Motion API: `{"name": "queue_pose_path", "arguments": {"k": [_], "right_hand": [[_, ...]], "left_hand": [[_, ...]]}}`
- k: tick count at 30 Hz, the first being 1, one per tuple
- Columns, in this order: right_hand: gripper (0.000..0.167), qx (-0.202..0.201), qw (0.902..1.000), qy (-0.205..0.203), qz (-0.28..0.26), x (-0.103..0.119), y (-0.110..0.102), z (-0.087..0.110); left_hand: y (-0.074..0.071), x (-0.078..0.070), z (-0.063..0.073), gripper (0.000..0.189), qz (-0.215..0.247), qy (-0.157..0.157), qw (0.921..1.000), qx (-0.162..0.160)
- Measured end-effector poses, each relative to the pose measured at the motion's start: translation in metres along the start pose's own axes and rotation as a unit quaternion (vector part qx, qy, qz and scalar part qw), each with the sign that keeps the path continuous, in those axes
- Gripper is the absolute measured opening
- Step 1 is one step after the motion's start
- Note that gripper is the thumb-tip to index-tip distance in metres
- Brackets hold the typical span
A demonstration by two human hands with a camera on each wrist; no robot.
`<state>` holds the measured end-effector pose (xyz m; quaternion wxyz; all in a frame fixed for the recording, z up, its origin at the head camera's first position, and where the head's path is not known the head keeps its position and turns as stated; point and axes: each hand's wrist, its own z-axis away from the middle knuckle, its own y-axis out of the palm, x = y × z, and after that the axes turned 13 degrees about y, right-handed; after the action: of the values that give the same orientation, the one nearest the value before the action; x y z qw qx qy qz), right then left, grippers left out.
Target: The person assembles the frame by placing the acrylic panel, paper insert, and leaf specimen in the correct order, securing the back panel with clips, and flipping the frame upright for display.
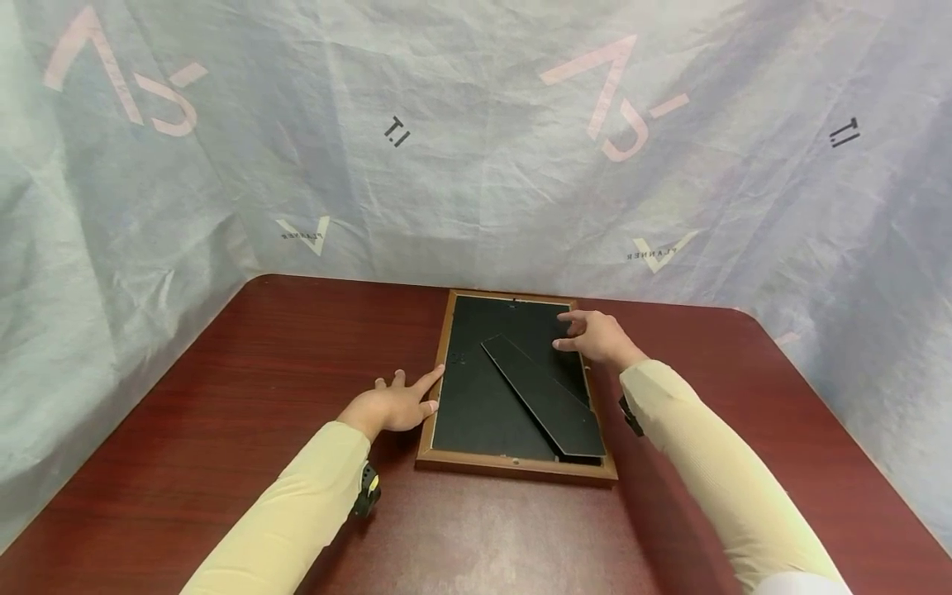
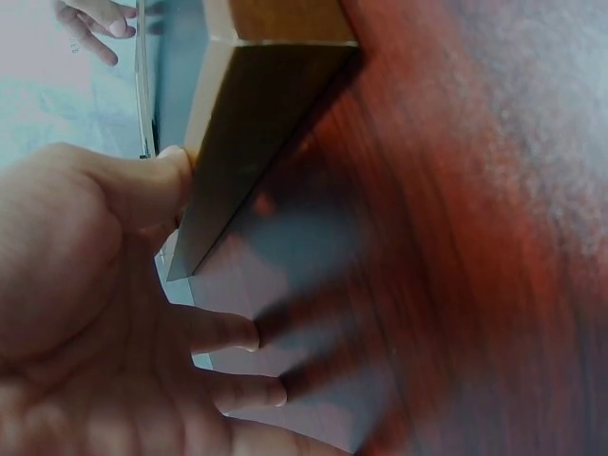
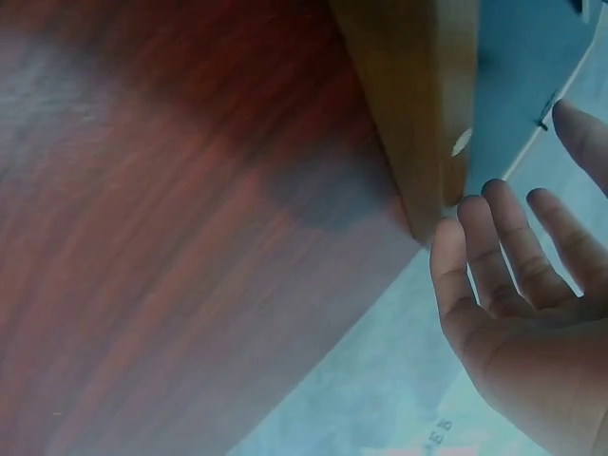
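A wooden picture frame point(image 1: 513, 469) lies face down on the table, its black backing board point(image 1: 476, 397) upward. Slanting across that board is a black easel stand point(image 1: 543, 397), its wide end by the near right corner. My left hand point(image 1: 394, 406) touches the frame's left edge with thumb and forefinger, the other fingers spread over the table. In the left wrist view the thumb point(image 2: 171, 180) rests on the frame's edge. Over the frame's upper right side hovers my right hand point(image 1: 601, 337), fingers loosely bent and nothing held in them.
The dark red wooden table point(image 1: 297, 355) extends around the frame. A pale printed cloth point(image 1: 446, 165) hangs behind and along both sides of the table. Small metal tabs point(image 3: 546, 123) show along the backing's edge in the right wrist view.
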<state>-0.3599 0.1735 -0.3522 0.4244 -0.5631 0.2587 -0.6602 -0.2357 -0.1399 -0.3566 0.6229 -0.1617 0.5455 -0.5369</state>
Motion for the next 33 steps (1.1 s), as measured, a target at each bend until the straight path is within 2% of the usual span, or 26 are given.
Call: {"name": "queue_pose_path", "arguments": {"k": [5,11,17,24,33], "right_hand": [[0.059,0.007,0.9997,-0.005,0.021,0.008,0.008,-0.013],[0.057,0.002,0.9981,-0.018,0.058,0.026,0.019,-0.031],[0.056,-0.004,0.9964,-0.012,0.084,0.039,0.024,-0.046],[0.056,-0.005,0.9947,0.001,0.103,0.047,0.027,-0.055],[0.061,-0.008,0.9880,0.016,0.153,0.053,0.024,-0.064]], "left_hand": [[0.001,0.002,-0.002,0.062,0.001,-0.004,1.0000,0.003],[-0.002,0.005,0.003,0.062,0.006,-0.008,1.0000,0.000],[-0.002,0.007,0.005,0.062,0.013,-0.007,0.9999,-0.005],[0.001,0.006,0.003,0.061,0.009,0.002,0.9999,-0.006],[0.001,0.002,0.000,0.061,0.002,0.010,0.9999,-0.010]]}}
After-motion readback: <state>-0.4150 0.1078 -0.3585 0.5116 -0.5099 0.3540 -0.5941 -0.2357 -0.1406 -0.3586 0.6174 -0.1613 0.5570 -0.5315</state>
